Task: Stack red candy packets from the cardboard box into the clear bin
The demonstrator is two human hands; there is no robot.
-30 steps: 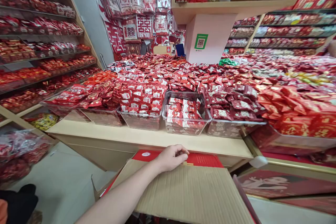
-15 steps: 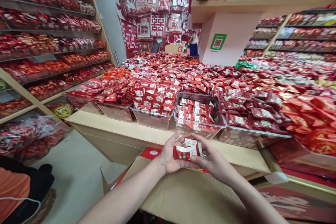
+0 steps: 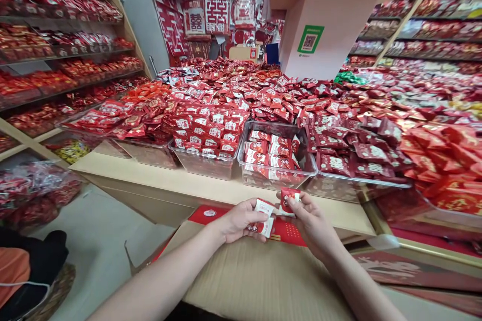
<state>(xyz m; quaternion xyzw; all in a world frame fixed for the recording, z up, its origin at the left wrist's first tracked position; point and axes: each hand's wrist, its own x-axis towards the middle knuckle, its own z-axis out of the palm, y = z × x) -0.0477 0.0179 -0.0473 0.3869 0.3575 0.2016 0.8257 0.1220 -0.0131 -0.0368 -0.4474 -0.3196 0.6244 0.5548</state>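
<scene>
My left hand (image 3: 243, 221) is closed around a couple of red-and-white candy packets (image 3: 264, 225), its thumb lying across them. In my right hand (image 3: 309, 215) a single red-and-white candy packet (image 3: 289, 201) is pinched between thumb and fingers. Both hands are above a cardboard box (image 3: 259, 276) with a red printed flap (image 3: 211, 212). Just beyond them stands a clear plastic bin (image 3: 278, 176), partly filled with similar packets (image 3: 280, 148) laid in rows.
More clear bins heaped with red packets line the wooden counter (image 3: 158, 180), such as a neat stack (image 3: 211, 128) on the left and dark red packets (image 3: 335, 163) on the right. Stocked shelves (image 3: 68, 55) rise at left. A person's orange clothing (image 3: 13, 271) shows at lower left.
My hands, together around the packets before, have moved apart. One packet is now in my right hand, the others in my left. The view has tilted down slightly.
</scene>
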